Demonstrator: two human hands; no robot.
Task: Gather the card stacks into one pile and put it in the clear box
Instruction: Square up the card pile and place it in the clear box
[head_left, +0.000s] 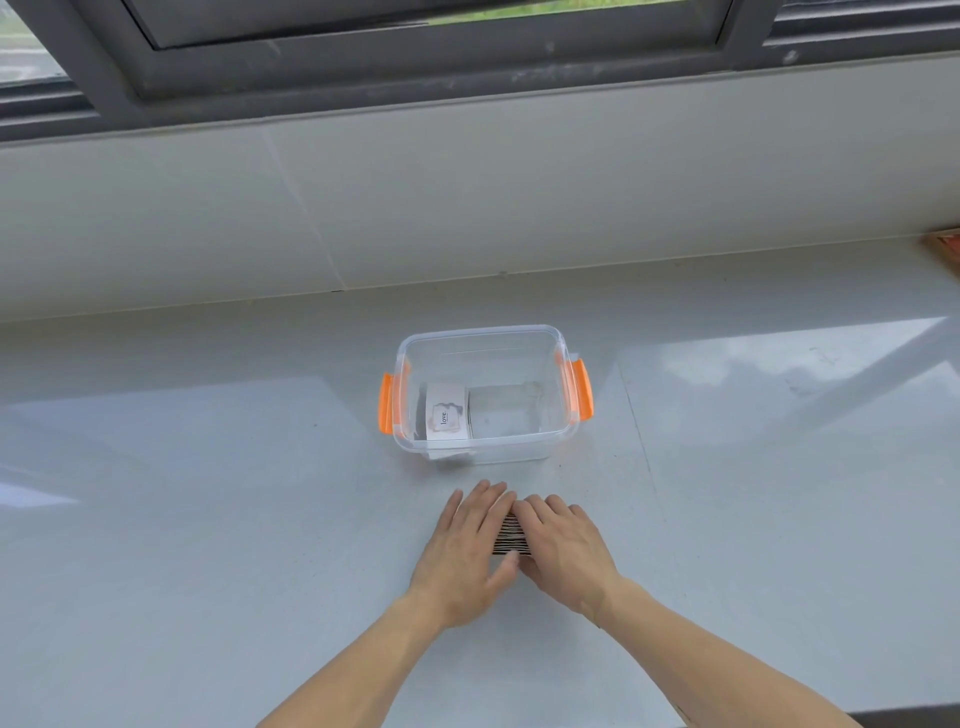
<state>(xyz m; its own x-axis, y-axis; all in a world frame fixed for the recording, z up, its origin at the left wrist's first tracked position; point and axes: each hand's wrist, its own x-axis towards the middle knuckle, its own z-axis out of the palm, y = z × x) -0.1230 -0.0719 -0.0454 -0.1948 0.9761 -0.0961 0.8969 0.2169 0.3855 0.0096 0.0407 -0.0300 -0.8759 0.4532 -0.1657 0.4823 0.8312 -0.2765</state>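
A clear box with orange side latches stands on the pale counter, straight ahead of me. Inside it, at the left, lies a stack of cards whose top card reads "love". Just in front of the box, both my hands press together around another card stack; only a striped strip of it shows between them. My left hand covers its left side and my right hand covers its right side, fingers pointing toward the box. How thick this stack is stays hidden under the hands.
The counter is glossy and runs to a tiled wall under a dark window frame. A brownish object pokes in at the far right edge. The counter's front edge shows at the lower right.
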